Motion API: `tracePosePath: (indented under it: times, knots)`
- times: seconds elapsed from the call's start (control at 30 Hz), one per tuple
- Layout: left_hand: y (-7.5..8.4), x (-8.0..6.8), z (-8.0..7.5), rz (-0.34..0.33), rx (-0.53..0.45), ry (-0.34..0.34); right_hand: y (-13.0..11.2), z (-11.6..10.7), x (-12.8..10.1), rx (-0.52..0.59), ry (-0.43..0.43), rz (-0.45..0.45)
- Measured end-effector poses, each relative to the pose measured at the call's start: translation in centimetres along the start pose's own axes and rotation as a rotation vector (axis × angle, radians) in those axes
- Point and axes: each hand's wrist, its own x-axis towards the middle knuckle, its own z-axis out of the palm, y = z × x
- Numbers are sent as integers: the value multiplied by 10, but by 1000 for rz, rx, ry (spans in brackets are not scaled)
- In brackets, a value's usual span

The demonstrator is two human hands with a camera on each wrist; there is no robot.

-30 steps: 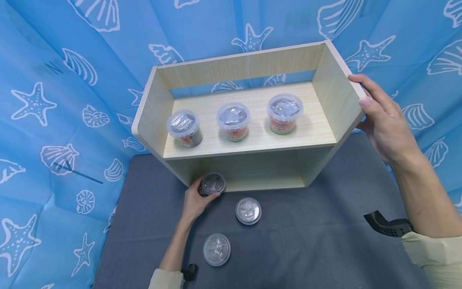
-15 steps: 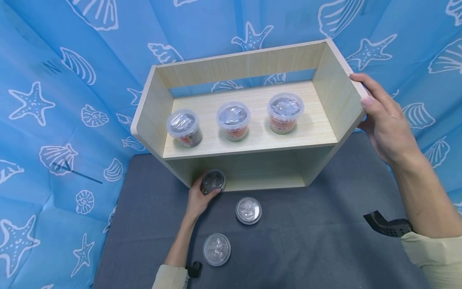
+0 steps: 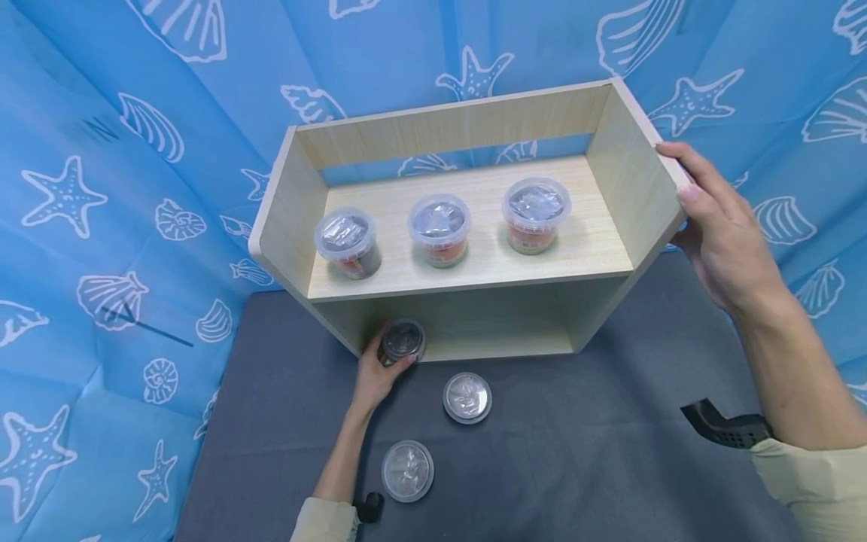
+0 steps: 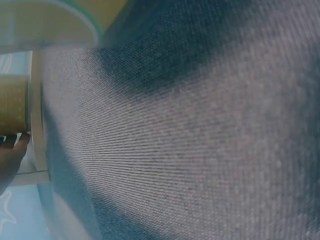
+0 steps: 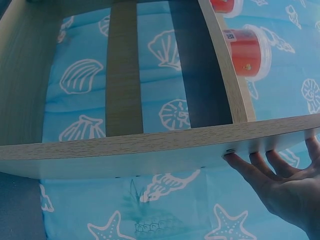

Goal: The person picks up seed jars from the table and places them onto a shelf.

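Note:
In the head view my left hand [image 3: 375, 376] grips a lidded plastic tub [image 3: 404, 339] at the left end of the lower compartment of a pale wooden shelf [image 3: 467, 286]. The left wrist view shows this tub's yellowish side [image 4: 14, 105], with fingertips [image 4: 9, 156] against it. At the shelf's upper right, my right hand [image 3: 728, 226] touches the side panel's edge. Seen from the right wrist, several fingertips [image 5: 231, 159] press on that panel's outer face. Two more lidded tubs stand on the cloth, a nearer one [image 3: 408, 471] and a farther one [image 3: 467, 397].
On the upper board stand a left tub [image 3: 348, 242], a middle tub [image 3: 440, 229] and a right tub [image 3: 536, 214]. A dark grey cloth [image 3: 576, 452] covers the table. Blue curtains [image 3: 203, 135] with white shells and starfish hang behind and to the left.
My left hand and its tub have shifted slightly to the right, at the lower compartment's front. My right hand stays on the side panel.

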Motion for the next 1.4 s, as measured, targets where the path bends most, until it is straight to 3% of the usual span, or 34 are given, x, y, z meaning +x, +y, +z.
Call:
tracePosePath:
  times: [0.1,0.27,0.47,0.67,0.87,1.07,1.4]
  knots:
    - [-5,-1,-1,-11,12,1,1,0,0,-3,-2,2]
    - [-1,-8,-4,10,29,3,1,-1,0,0,-4,5]
    - [31,-27,-10,93,45,17,1,0,1,10,-11,-3]
    - [51,-48,-20,50,-7,17,1,0,0,24,-13,-7]
    - [52,-62,-26,112,-68,27,0,-1,0,15,-5,-2]
    - [56,-74,-34,177,-16,21,1,0,1,20,-9,-10]
    - [50,-101,-31,223,20,-93,2,-3,-1,32,-6,-9]
